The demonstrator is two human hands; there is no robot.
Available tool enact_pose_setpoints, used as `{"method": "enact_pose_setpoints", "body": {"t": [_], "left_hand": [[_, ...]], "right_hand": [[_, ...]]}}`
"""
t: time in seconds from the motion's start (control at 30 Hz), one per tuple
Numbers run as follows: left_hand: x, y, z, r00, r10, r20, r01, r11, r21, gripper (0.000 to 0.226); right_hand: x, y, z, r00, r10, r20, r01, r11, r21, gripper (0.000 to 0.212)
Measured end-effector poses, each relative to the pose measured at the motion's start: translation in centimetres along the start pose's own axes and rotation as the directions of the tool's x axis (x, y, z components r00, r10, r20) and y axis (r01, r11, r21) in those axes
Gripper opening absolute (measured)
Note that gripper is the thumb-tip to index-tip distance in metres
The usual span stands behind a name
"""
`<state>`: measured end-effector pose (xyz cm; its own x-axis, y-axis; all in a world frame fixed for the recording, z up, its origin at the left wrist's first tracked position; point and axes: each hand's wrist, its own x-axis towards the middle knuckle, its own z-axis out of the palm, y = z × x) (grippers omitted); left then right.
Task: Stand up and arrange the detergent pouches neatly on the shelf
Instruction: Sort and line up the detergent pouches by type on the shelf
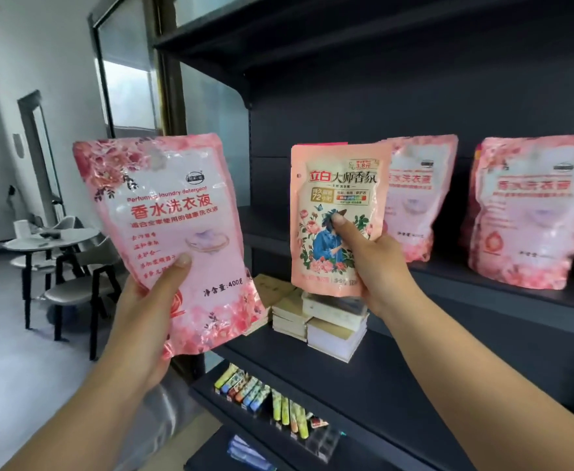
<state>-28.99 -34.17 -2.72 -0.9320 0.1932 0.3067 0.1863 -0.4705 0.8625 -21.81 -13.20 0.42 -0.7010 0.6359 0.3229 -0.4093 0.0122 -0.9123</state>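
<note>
**Risk Assessment and Hand Pose: Two Pouches Held Ahead of the Shelf**

The left hand point(149, 311) is gripping the large pink pouch point(163, 232) by its lower edge, thumb pressing on the front face and fingers curling behind. The pouch is tilting slightly, its top leaning toward the left. The right hand point(377, 263) is pinching the smaller peach pouch point(338, 215) near its lower right corner, thumb on the printed front, remaining fingers hidden behind it. Both forearms are extending forward and upward, and both pouches are hanging in the air, short of the shelf point(482, 283).

Beyond the right hand, two more pink pouches are standing on the shelf: one point(421, 198) just behind the peach pouch, another point(526, 212) farther to the right.

Probable hazards:

- The large pouch is being held low, so its soft upper part is likely to fold or slump when set down, and it may topple.
- The peach pouch is being pinched at one corner only; it may rotate or slip during placement.
- The standing pouch just behind the right hand is at risk of being knocked over as the peach pouch is moving in.
- Below the hands, a stack of small boxes point(319, 321) is sitting on a lower shelf; a dropped pouch may land on it.
</note>
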Motion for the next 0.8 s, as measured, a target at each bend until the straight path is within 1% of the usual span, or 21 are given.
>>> {"method": "enact_pose_setpoints", "body": {"t": [0.1, 0.17, 0.3, 0.37, 0.43, 0.53, 0.6, 0.63, 0.7, 0.8], "left_hand": [[4.8, -1.2, -0.9, 0.998, 0.028, 0.059, -0.029, 0.999, 0.019, 0.033], [8.1, -2.0, -1.1, 0.996, 0.037, 0.077, -0.04, 0.999, 0.034, 0.037], [16.3, -3.2, -1.7, 0.992, 0.077, 0.103, -0.09, 0.988, 0.128, 0.035], [19.6, -3.5, -1.9, 0.986, 0.11, 0.127, -0.135, 0.969, 0.206, 0.034], [23.4, -3.8, -2.0, 0.976, 0.163, 0.148, -0.196, 0.949, 0.248, 0.027], [29.0, -5.0, -1.8, 0.964, 0.202, 0.173, -0.242, 0.935, 0.259, 0.014], [33.2, -6.3, -1.9, 0.965, 0.197, 0.174, -0.237, 0.938, 0.253, 0.014], [35.3, -7.1, -1.9, 0.963, 0.193, 0.188, -0.236, 0.941, 0.244, 0.018], [39.5, -8.7, -1.7, 0.953, 0.176, 0.246, -0.23, 0.95, 0.213, 0.022], [46.3, -11.8, -1.4, 0.938, 0.084, 0.337, -0.154, 0.97, 0.186, 0.022]], "right_hand": [[4.1, 2.5, 2.6, 1.0, -0.003, -0.004, 0.003, 0.999, -0.046, 0.014], [6.9, 4.0, 4.2, 1.0, -0.008, 0.003, 0.009, 0.998, -0.069, 0.016], [13.6, 6.3, 8.4, 0.999, -0.031, -0.019, 0.03, 0.996, -0.083, 0.012], [16.0, 6.7, 10.1, 0.998, -0.051, -0.027, 0.047, 0.99, -0.131, 0.016], [19.1, 7.3, 11.9, 0.997, -0.063, -0.038, 0.055, 0.981, -0.186, 0.018], [23.2, 8.7, 14.1, 0.996, -0.042, -0.075, 0.026, 0.979, -0.203, 0.015], [26.0, 10.0, 15.2, 0.994, -0.032, -0.109, 0.005, 0.971, -0.237, 0.015], [27.3, 10.6, 15.6, 0.991, -0.024, -0.129, -0.009, 0.968, -0.25, 0.015], [29.8, 12.0, 16.2, 0.983, -0.007, -0.181, -0.045, 0.958, -0.282, 0.018], [33.5, 13.9, 16.9, 0.953, -0.012, -0.304, -0.101, 0.931, -0.352, 0.026]]}}
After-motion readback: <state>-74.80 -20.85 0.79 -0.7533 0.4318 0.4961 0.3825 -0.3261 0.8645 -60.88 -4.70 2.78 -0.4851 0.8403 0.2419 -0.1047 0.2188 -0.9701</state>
